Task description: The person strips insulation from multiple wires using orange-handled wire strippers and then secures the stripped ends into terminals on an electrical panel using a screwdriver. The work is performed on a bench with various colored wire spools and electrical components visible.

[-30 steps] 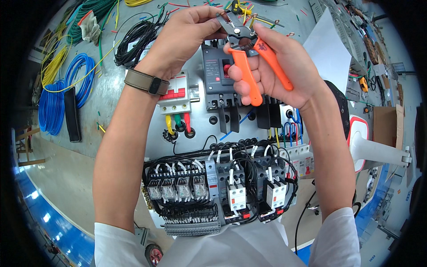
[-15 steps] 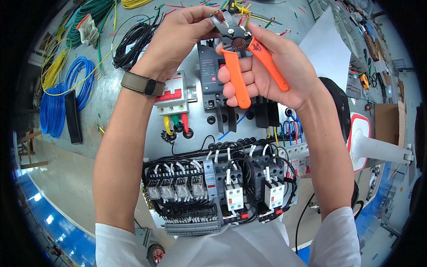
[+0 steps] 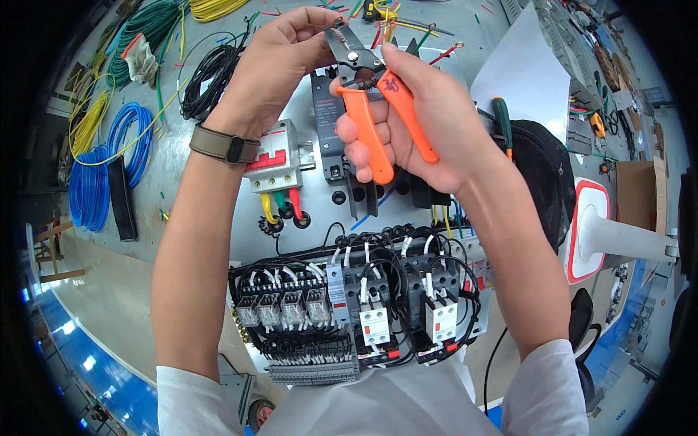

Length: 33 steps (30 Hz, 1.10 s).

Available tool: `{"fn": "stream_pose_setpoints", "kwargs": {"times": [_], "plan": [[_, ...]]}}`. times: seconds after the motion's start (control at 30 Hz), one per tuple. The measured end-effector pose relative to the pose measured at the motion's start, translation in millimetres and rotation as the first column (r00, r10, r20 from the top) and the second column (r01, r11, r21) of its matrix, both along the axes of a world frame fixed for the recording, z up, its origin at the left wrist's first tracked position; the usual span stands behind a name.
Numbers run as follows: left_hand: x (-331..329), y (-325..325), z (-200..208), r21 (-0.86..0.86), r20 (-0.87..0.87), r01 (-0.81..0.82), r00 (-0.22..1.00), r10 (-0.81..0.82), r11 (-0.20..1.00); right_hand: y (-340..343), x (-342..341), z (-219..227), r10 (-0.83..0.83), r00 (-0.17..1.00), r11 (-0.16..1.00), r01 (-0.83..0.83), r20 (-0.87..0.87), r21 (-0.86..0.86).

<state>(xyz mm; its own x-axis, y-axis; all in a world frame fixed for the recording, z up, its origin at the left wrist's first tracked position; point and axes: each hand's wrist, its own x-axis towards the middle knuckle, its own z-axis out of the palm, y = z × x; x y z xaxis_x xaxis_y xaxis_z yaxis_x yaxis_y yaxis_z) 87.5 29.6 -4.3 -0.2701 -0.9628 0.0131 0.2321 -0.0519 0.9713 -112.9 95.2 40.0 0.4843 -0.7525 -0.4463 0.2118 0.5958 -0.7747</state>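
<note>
Now the right hand [image 3: 440, 116], fingers curled around orange pliers [image 3: 396, 94], is further left over the breaker [image 3: 327, 120]; the left hand [image 3: 282, 58] bends, its hold unclear.

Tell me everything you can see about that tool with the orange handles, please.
The plier-like tool has two smooth, plastic-looking orange handles, one with a dark scribble, and a dark, metal-looking head with a shiny round pivot. The right hand holds it, handles spread apart, head pointing up and left. In this view it partly hides the dark grey breaker. The left hand is at its tip; whether it touches, I cannot tell.
</note>
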Motion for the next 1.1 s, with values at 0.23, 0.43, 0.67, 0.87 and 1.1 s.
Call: {"fn": "stream_pose_setpoints", "kwargs": {"times": [0.23,0.43,0.67,0.87,1.1], "plan": [[-1,1,0,-0.013,-0.002,-0.010,1.000,0.010,1.000,3,9,-4,-0.084,0.995,0.996,0.085,0.045,-0.009],[-2,0,-1,-0.005,-0.017,-0.011,1.000,0.011,1.000,11,21,6,-0.153,0.988,0.988,0.153,-0.013,0.029],[-3,0,-2,-0.040,0.034,-0.030,0.999,0.031,0.999,9,10,18,-0.078,0.979,0.981,0.041,0.191,0.189],[-2,-1,-3,-0.080,0.048,-0.008,0.999,0.012,0.997,2,-1,24,-0.027,0.924,0.953,-0.091,0.380,0.288],[-4,0,-1,-0.071,0.061,-0.004,0.998,0.009,0.997,-1,-9,21,-0.002,0.873,0.932,-0.175,0.488,0.317]]}}
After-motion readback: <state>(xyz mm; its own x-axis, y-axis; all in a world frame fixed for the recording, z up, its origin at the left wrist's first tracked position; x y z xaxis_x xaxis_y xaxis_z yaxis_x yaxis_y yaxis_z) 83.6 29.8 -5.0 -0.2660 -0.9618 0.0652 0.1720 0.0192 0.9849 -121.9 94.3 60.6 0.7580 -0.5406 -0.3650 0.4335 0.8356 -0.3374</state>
